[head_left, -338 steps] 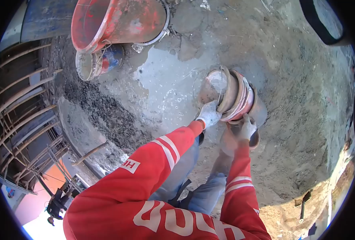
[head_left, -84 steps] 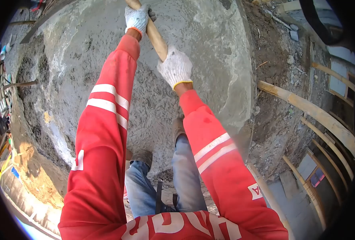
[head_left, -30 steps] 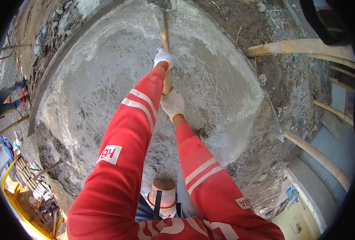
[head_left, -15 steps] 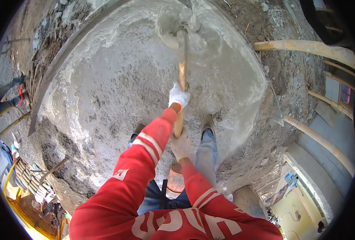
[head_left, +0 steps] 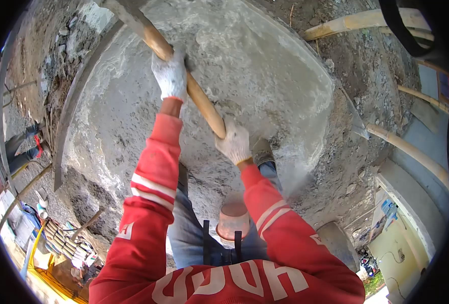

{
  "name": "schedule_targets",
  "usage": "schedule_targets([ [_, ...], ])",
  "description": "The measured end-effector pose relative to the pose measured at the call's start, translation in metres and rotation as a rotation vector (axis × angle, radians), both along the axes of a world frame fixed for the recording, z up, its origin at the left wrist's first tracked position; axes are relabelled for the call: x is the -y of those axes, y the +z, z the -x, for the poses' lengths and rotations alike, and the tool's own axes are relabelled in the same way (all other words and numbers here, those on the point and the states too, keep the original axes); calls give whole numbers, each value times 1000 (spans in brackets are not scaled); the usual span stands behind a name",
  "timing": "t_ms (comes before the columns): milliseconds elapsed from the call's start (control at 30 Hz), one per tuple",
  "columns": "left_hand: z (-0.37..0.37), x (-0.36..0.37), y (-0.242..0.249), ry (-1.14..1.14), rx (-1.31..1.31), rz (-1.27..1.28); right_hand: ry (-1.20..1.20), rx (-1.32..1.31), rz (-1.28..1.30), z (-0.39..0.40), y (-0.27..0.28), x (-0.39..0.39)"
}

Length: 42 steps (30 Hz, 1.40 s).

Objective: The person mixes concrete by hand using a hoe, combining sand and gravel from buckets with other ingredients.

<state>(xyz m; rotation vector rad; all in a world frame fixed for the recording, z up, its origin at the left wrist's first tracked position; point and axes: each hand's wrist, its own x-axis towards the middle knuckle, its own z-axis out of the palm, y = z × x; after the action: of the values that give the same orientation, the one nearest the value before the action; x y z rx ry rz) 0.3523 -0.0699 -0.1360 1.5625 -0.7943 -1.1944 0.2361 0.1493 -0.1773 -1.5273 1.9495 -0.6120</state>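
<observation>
A wooden handle slants from the upper left down to the middle of the view. My left hand, in a white glove, is wrapped round it at its upper part. Lower down, near the handle's end, my right hand grips it, also gloved. The tool's far end lies at the top edge of the view, where its head cannot be made out. Beneath both hands spreads wet grey cement mix, with my boots standing in it.
A reddish bucket is between my legs. A curved metal strip edges the mix on the left. Bamboo poles lie on the right, near a concrete wall. Another person's legs show at the far left.
The handle has swung from nearly upright to slanting up and left, its far end lifted out of the wet mix. My left hand has moved up and left; my right hand rose slightly.
</observation>
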Motion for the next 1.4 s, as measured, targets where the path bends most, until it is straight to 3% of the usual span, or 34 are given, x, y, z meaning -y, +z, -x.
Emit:
schedule_targets([
  [33, 16, 29, -13, 8, -48, 36, 59, -21, -34, 32, -6, 37],
  [67, 23, 67, -74, 27, 158, 160, 110, -41, -67, 60, -16, 62],
  [100, 66, 70, -48, 84, -58, -1, 99, -46, -64, 84, -35, 72],
  [167, 118, 86, -132, 9, 24, -137, 53, -77, -126, 126, -68, 79],
  [200, 147, 78, -190, -177, 270, -270, -39, -9, -297, 135, -65, 68],
  [233, 170, 61, -241, -360, 518, -398, -60, -15, -307, 134, -77, 41],
  [300, 219, 27, -274, -575, 819, -511, -278, 75, -308, 131, -106, -1],
  [367, 234, 6, -291, -631, 811, -569, -366, 206, -408, 124, -99, -16],
  [400, 237, 10, -292, -665, 809, -613, -438, 344, -487, 121, -94, -16],
  [567, 207, -1, -265, -658, 714, -634, -457, 333, -489, 74, -57, -15],
  [633, 183, -18, -265, -778, 733, -555, -497, 252, -473, 45, -44, -28],
  [700, 163, -33, -229, -819, 717, -604, -485, 242, -566, 18, -20, -35],
  [800, 139, -20, -214, -883, 691, -650, -487, 303, -656, -1, 1, -18],
  [933, 144, 6, -224, -853, 627, -721, -465, 376, -680, 4, -7, 27],
  [1100, 159, 6, -292, -851, 591, -689, -498, 325, -625, 15, -49, 10],
  [1233, 151, -32, -288, -781, 581, -553, -496, 349, -552, 14, -27, -19],
  [1267, 138, -48, -261, -775, 584, -544, -467, 270, -586, 2, -28, -40],
  [1300, 121, -58, -216, -909, 627, -582, -478, 251, -591, -13, -16, -60],
  [1367, 79, -123, -243, -850, 634, -374, -464, 220, -618, -49, 18, -99],
  [1400, 59, -136, -165, -678, 436, -569, -447, 202, -639, -69, 40, -121],
])
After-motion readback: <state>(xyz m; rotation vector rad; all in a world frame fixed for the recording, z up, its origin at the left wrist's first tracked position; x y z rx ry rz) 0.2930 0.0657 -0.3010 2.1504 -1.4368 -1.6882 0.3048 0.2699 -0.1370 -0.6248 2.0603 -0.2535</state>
